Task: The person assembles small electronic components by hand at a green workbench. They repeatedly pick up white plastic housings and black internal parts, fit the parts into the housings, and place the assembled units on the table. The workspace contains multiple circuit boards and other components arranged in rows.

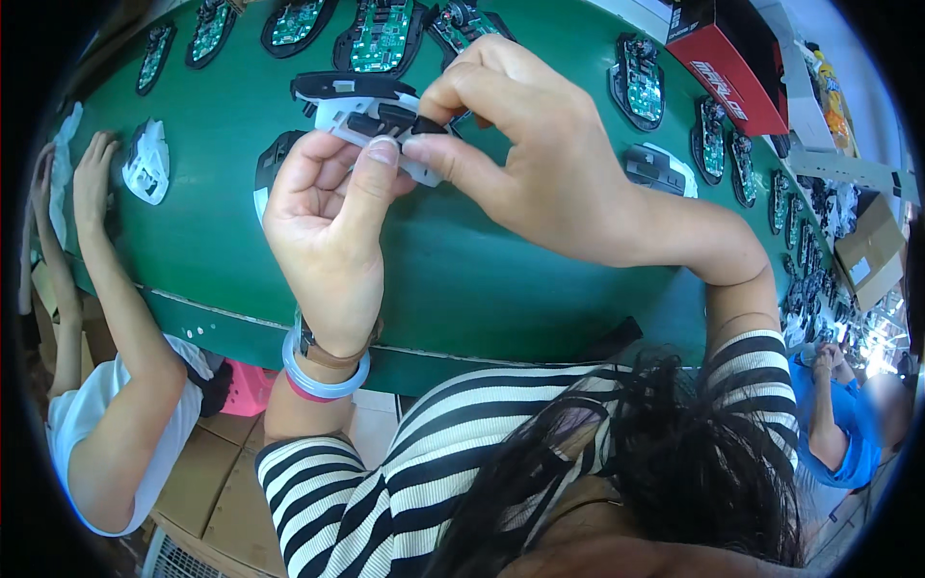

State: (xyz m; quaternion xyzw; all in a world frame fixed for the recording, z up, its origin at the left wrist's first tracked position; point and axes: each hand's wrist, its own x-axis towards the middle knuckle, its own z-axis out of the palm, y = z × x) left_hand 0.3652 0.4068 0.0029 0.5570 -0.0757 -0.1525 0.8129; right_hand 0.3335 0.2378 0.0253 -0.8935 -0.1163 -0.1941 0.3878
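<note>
A white and black mouse shell (339, 114) is held up over the green table, tilted. My left hand (328, 217) has its fingers closed round the shell's near side, the thumb pressing close to its black side buttons (383, 122). From the right, my right hand (549, 144) pinches a small black plastic part (426, 126) against the shell with thumb and forefinger. Whether that part is fixed to the shell is hidden by the fingertips. Partly behind my left hand, another black and white mouse piece (277, 162) lies on the table.
Mouse bases with green circuit boards (381, 40) line the far side of the green table (501, 294); several more run down the right. Shells lie left (147, 164) and right (660, 170). A red box (727, 63) stands far right. A co-worker's arm (125, 289) rests at left.
</note>
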